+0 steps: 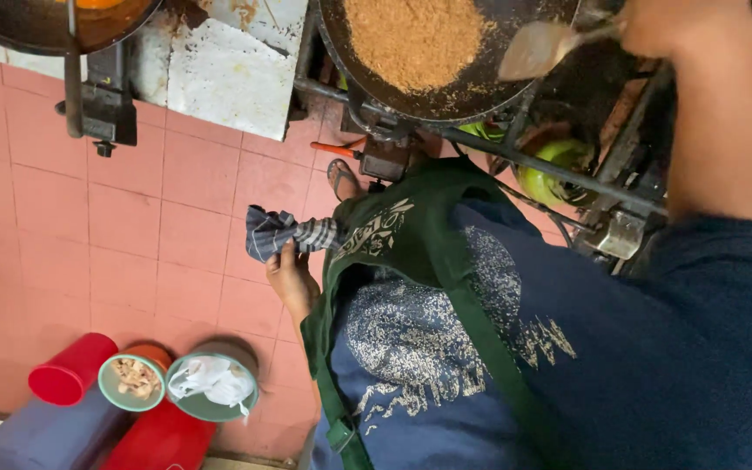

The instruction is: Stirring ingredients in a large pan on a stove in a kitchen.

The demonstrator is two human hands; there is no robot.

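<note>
A large dark wok (pixel 472 96) holds a mound of brown crumbly food (pixel 415 39). My right hand (pixel 663 26), at the top right, grips the handle of a metal spatula (pixel 537 48) whose blade hovers over the wok's right side. Down at my left side, my left hand (pixel 292 278) is closed on a checked grey-blue cloth (pixel 276 233) that hangs beside my green apron (pixel 411 235). I wear a dark blue printed shirt.
A second wok (pixel 54 22) with orange contents sits top left on a stove frame. A green gas cylinder (pixel 554 170) stands under the burner. A red cup (pixel 71 370) and two teal-rimmed bowls (pixel 212 387) rest at the lower left over the pink tiled floor (pixel 89 226).
</note>
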